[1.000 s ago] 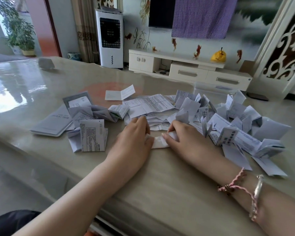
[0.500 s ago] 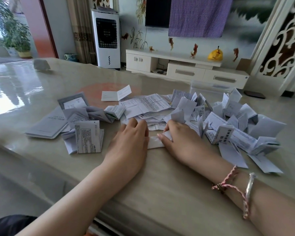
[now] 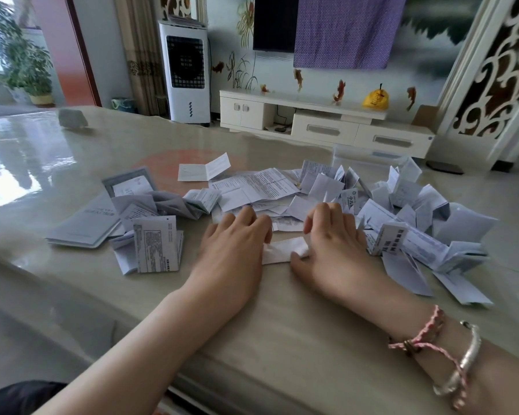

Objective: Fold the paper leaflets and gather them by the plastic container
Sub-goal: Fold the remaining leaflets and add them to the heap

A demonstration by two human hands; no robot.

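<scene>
We note left hand (image 3: 234, 238) flat, pressing folded leaflet (image 3: 283, 250) on table (image 3: 282, 339); right hand (image 3: 333, 238) pinching its other end; clear plastic container (image 3: 369, 155) behind folded pile (image 3: 417, 217); risk: glossy top lets leaflet slide, crease skews; sleeve-sweep could scatter pile.

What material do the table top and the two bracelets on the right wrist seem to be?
Table top: glossy beige, perhaps polished stone or glass-covered; it mirrors window light. Pink bracelet: braided cord, knotted. Silver bangle: shiny, likely metal.
</scene>
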